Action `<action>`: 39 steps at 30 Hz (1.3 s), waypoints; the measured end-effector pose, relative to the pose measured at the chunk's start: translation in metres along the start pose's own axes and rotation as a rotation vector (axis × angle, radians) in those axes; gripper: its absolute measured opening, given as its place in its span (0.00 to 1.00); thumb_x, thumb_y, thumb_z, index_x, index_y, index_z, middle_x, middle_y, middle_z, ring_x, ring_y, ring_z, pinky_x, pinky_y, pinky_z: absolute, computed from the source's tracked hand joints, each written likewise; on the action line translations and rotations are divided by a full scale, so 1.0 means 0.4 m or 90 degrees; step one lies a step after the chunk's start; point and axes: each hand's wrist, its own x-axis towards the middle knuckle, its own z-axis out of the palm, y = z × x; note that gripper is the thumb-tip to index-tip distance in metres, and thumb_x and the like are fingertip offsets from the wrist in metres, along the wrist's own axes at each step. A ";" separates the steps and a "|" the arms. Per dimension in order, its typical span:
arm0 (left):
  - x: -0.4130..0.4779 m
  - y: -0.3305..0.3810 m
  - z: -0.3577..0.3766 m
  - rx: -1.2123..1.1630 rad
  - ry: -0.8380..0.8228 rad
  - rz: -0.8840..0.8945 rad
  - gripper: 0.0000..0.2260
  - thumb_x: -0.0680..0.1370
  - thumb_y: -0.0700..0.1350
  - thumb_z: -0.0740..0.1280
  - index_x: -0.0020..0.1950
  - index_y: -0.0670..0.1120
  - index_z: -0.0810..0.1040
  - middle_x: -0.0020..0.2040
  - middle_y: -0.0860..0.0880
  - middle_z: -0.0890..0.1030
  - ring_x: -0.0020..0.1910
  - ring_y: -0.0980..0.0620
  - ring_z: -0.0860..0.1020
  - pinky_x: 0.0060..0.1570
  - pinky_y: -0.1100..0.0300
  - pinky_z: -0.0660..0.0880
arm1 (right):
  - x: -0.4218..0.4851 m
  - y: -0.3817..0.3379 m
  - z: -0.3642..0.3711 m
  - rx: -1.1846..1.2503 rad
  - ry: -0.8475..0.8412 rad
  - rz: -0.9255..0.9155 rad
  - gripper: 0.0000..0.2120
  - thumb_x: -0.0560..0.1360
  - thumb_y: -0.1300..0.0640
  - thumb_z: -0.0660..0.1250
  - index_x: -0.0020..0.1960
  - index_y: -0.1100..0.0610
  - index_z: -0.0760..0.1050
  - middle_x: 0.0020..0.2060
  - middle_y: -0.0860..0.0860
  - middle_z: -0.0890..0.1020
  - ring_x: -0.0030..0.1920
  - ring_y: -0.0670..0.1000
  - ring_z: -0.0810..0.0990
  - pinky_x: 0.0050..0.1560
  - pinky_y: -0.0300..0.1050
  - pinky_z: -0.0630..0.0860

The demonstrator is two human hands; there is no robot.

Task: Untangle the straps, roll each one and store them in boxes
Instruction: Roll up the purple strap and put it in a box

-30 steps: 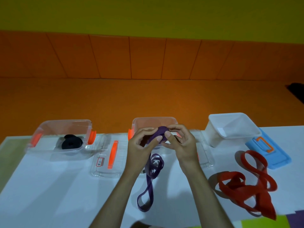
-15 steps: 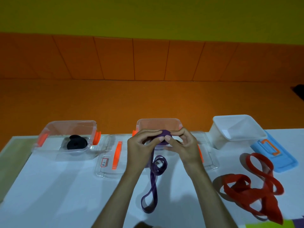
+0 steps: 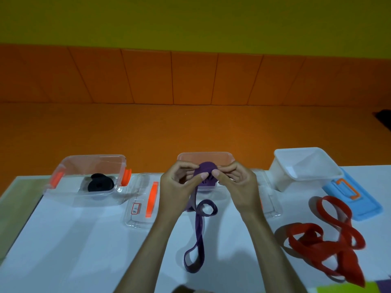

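Since the earlier frames the two hands have kept their station just in front of the middle box (image 3: pixel 203 154), and the thumbs have shifted round the coil they hold. The loose tail on the table (image 3: pixel 63 250) looks only slightly shorter, so the winding appears to advance in small turns. Left of the middle box stands a clear box (image 3: pixel 69 199) that already holds a rolled strap. To its right stands a white box (image 3: pixel 296 182), which appears to hold nothing. The red strap (image 3: pixel 351 267) lies near the front of the table, right of the middle box and well apart from it, in crossed loops and not yet rolled. A blue lid (image 3: pixel 368 210) lies beyond it, and a clear lid (image 3: pixel 137 191) lies just left of the middle box. The left hand (image 3: pixel 177 187) and right hand (image 3: pixel 239 182) both pinch the purple strap (image 3: pixel 204 169), with thumbs pressed on its near face and fingers curled behind. The coil is held above the middle box's near rim, and the unrolled part hangs down to the table in front. The black roll (image 3: pixel 99 185) rests on the clear box's floor. One strap is judged stored, one part-rolled and one untouched.
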 end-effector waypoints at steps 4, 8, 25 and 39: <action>-0.023 -0.013 0.011 -0.017 -0.002 -0.005 0.08 0.72 0.34 0.79 0.47 0.44 0.86 0.50 0.52 0.88 0.55 0.53 0.85 0.55 0.59 0.81 | -0.017 -0.009 0.012 0.052 0.059 -0.032 0.08 0.70 0.56 0.79 0.45 0.57 0.82 0.45 0.55 0.87 0.50 0.58 0.87 0.45 0.56 0.86; -0.026 0.004 -0.001 0.008 -0.048 0.038 0.12 0.74 0.36 0.78 0.56 0.46 0.88 0.52 0.51 0.88 0.55 0.52 0.85 0.56 0.62 0.80 | -0.032 -0.033 0.002 0.071 0.030 -0.009 0.09 0.73 0.54 0.77 0.51 0.55 0.82 0.48 0.52 0.87 0.53 0.55 0.86 0.47 0.52 0.86; -0.084 0.011 -0.004 0.031 -0.009 0.048 0.10 0.73 0.38 0.79 0.53 0.45 0.87 0.51 0.50 0.88 0.54 0.50 0.86 0.57 0.53 0.82 | -0.071 -0.061 -0.020 0.067 -0.021 -0.033 0.11 0.71 0.60 0.79 0.47 0.61 0.78 0.47 0.57 0.86 0.51 0.60 0.87 0.45 0.62 0.86; -0.116 0.051 -0.006 -0.004 0.003 0.065 0.13 0.69 0.39 0.80 0.53 0.46 0.87 0.52 0.50 0.87 0.54 0.53 0.85 0.54 0.62 0.80 | -0.107 -0.110 -0.015 0.071 -0.002 -0.084 0.07 0.73 0.56 0.78 0.49 0.54 0.83 0.49 0.58 0.85 0.51 0.60 0.85 0.52 0.67 0.83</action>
